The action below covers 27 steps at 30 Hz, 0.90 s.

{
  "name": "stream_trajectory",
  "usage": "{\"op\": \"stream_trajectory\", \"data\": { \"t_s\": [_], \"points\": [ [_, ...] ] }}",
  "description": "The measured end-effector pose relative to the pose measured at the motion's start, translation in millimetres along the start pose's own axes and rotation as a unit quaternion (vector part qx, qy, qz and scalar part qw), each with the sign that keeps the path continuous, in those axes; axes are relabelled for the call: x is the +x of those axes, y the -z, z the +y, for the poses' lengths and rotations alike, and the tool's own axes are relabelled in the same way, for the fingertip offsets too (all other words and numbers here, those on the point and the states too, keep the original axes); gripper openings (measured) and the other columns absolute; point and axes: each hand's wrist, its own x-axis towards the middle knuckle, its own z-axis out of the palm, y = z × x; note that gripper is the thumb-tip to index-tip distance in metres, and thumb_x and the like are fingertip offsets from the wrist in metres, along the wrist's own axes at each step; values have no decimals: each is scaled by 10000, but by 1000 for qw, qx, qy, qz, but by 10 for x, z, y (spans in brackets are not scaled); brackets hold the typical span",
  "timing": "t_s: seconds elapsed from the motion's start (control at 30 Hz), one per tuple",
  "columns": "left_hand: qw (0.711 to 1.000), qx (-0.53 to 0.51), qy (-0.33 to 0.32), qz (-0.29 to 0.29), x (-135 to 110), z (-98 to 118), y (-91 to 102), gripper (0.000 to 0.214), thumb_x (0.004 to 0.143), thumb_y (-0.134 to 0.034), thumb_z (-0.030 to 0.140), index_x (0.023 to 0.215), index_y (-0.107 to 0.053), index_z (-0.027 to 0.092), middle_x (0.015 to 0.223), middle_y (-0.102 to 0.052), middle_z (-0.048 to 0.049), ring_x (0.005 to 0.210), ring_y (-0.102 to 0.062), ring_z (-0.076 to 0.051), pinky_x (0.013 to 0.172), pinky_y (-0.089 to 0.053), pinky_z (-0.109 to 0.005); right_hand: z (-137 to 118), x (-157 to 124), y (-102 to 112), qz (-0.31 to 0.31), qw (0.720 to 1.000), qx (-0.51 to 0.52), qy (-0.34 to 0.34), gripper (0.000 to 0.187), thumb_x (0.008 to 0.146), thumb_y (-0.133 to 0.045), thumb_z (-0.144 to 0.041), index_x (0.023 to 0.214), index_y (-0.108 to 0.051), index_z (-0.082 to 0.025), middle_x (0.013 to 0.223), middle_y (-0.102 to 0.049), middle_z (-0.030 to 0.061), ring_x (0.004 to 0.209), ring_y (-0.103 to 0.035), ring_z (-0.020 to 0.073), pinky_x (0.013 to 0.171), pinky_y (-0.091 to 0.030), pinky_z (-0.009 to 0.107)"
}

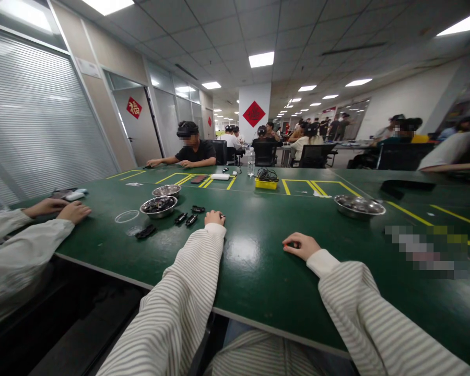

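My left hand [214, 218] rests on the green table with its fingers closed around a small black piece [222, 215] that shows only at its right side. Just left of it lie several black plastic parts [191, 220]. My right hand [302, 246] is over the table nearer to me, its fingers curled in toward the thumb. Something small and dark may be inside that curl, too small to make out. A steel bowl [159, 213] of black parts stands beyond the loose pieces, and a dark clump of parts [145, 232] lies closer to the left.
Behind the first bowl stands a second steel bowl [166, 191]. A third steel bowl [359, 213] is at the right. A clear ring [127, 216] lies at the left, near a neighbour's hands [74, 212]. Farther back are a yellow box [266, 184] with cables and a bottle [251, 162].
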Motion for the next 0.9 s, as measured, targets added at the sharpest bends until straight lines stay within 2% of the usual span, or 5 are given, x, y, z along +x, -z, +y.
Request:
{"op": "stream_trajectory", "data": {
  "t_s": [0.07, 0.17, 0.43, 0.6, 0.9],
  "points": [
    [999, -9, -45, -18, 6, 24, -31, 227, 716, -443, 301, 883, -563, 203, 909, -498, -67, 882, -419, -190, 737, -351, -289, 3, 3, 3, -2, 1000, 1, 1, 196, 603, -542, -356, 665, -631, -193, 700, -586, 25, 475, -460, 84, 497, -411, 212],
    [987, -34, -151, -30, -64, 182, -78, 222, 713, -454, 299, 869, -575, 198, 852, -522, -50, 829, -447, -156, 739, -359, -262, -15, 5, 12, 0, 1000, -4, -3, 188, 593, -553, -350, 658, -634, -193, 657, -582, 20, 457, -453, 83, 479, -406, 209],
    [920, -127, -365, -62, -557, 866, -208, 240, 694, -473, 360, 826, -590, 197, 772, -539, -28, 747, -462, -140, 687, -383, -250, -38, 15, 17, -23, 998, 21, -47, 198, 579, -560, -326, 689, -642, -184, 567, -595, 4, 461, -489, 90, 470, -415, 197],
    [902, -127, -406, -73, -824, 1119, -136, 270, 707, -442, 394, 844, -579, 205, 766, -536, -25, 729, -457, -138, 661, -380, -247, -70, 16, 21, -26, 996, 47, -72, 211, 589, -539, -318, 715, -642, -184, 583, -622, -2, 497, -539, 97, 505, -441, 192],
    [908, -126, -387, -102, -907, 1169, -50, 240, 706, -457, 366, 841, -568, 201, 786, -523, -24, 766, -460, -143, 674, -376, -244, -141, 2, 6, -9, 995, 68, -70, 201, 609, -520, -268, 741, -646, -186, 642, -648, 13, 533, -577, 124, 527, -466, 210]
  ]
}}
